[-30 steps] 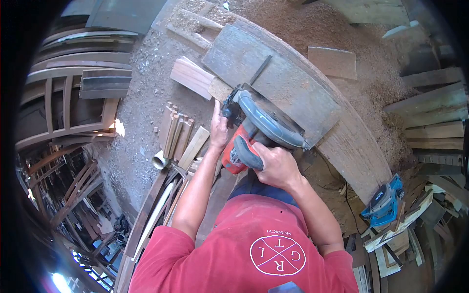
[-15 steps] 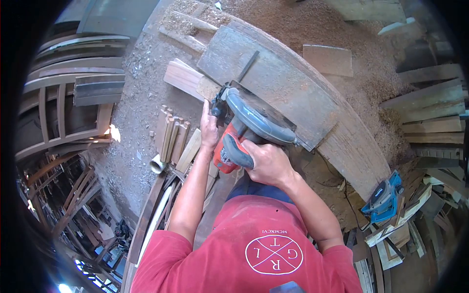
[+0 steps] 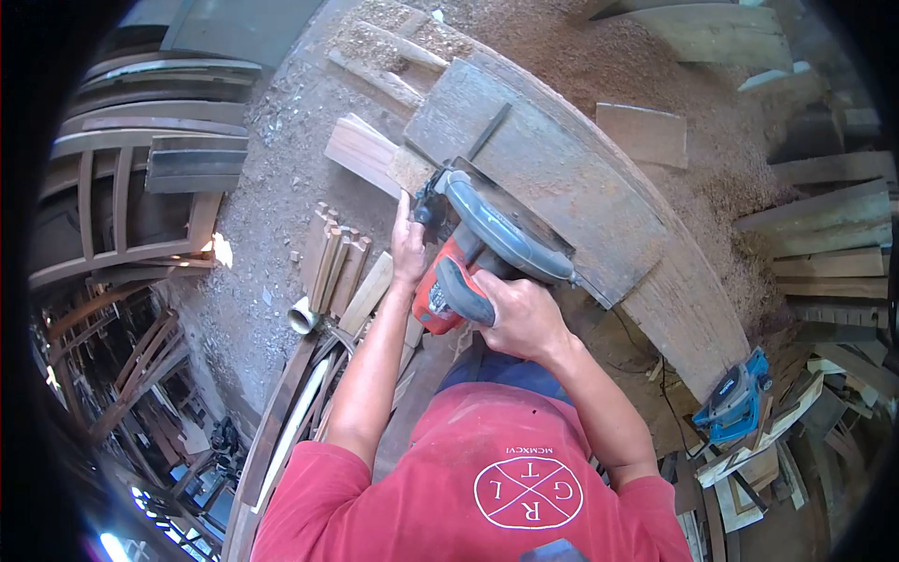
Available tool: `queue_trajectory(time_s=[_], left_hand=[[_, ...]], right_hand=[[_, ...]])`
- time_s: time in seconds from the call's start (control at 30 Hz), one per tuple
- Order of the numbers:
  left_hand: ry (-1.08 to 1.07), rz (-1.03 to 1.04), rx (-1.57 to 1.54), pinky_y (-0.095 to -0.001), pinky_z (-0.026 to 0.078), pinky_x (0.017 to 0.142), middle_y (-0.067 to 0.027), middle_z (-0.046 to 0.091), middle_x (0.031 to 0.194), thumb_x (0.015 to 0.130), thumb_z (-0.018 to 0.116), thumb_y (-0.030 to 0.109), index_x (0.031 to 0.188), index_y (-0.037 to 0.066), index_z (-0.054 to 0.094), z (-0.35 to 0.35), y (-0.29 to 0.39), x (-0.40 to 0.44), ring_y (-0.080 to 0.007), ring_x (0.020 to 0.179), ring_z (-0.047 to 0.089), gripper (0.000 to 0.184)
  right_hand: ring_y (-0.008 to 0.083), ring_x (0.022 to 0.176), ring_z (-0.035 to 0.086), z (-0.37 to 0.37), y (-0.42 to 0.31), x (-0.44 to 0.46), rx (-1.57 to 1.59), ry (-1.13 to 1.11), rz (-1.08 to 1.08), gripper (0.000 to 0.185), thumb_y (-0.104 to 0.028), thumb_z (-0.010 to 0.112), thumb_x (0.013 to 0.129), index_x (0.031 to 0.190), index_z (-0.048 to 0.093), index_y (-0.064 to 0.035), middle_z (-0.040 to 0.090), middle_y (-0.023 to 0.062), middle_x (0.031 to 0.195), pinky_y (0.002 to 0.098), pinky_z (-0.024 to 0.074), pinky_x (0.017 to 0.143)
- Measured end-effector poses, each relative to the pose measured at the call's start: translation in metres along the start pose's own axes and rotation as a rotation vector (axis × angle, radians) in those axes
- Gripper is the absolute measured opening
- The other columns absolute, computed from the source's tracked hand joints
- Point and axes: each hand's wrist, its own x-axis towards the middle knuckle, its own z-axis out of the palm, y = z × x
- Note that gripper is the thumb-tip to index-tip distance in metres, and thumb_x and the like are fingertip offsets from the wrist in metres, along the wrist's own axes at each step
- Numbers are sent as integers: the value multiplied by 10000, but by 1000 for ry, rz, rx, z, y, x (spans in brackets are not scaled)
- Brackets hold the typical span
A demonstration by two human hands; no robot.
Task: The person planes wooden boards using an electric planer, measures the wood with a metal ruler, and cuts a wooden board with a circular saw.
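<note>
My right hand (image 3: 521, 314) is closed around the rear handle of a red and grey circular saw (image 3: 506, 229). The saw rests at the near edge of a grey, dusty board (image 3: 538, 159). My left hand (image 3: 408, 245) is by the saw's left side, next to its black knob, with the visible fingers stretched forward. Its fingertips reach the near end of a light wooden block (image 3: 361, 155); the other fingers are partly hidden. The blade is out of sight under the grey guard.
Short wood pieces (image 3: 342, 267) and a pipe end (image 3: 302, 317) lie at the left. A blue power tool (image 3: 735, 398) sits on the right end of the long curved plank (image 3: 688, 318). Sawdust (image 3: 562, 56) covers the ground beyond, and stacked boards (image 3: 833, 225) line the right.
The view has shifted slightly, so the bench and wood appear a little further right. Both hands keep their places on and beside the saw.
</note>
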Motion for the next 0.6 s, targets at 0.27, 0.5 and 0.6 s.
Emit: queue_trajectory(time_s=[0.27, 0.5, 0.6], left_hand=[[8, 51, -35, -344, 327, 1238, -235, 378, 1654, 1073, 474, 203, 1656, -113, 146, -18, -25, 13, -232, 1486, 434, 740], [0, 43, -53, -347, 379, 1206, -225, 430, 1623, 1068, 494, 208, 1660, -102, 148, -18, -5, 20, -242, 1440, 494, 753], [-54, 57, -85, -355, 386, 1202, -225, 455, 1606, 1071, 505, 218, 1662, -97, 147, -21, 0, 21, -244, 1435, 500, 760]], right_hand=[[471, 821, 719, 2, -4, 12, -3, 7, 0, 439, -77, 735, 746, 1156, 580, -62, 718, 248, 843, 580, 583, 715], [463, 814, 722, 6, -6, 23, -12, 33, -24, 446, -89, 743, 755, 1172, 586, -66, 721, 242, 841, 573, 587, 712], [430, 759, 716, 8, -6, 27, -13, 58, -48, 378, -129, 785, 800, 1139, 630, -66, 719, 219, 832, 533, 576, 672]])
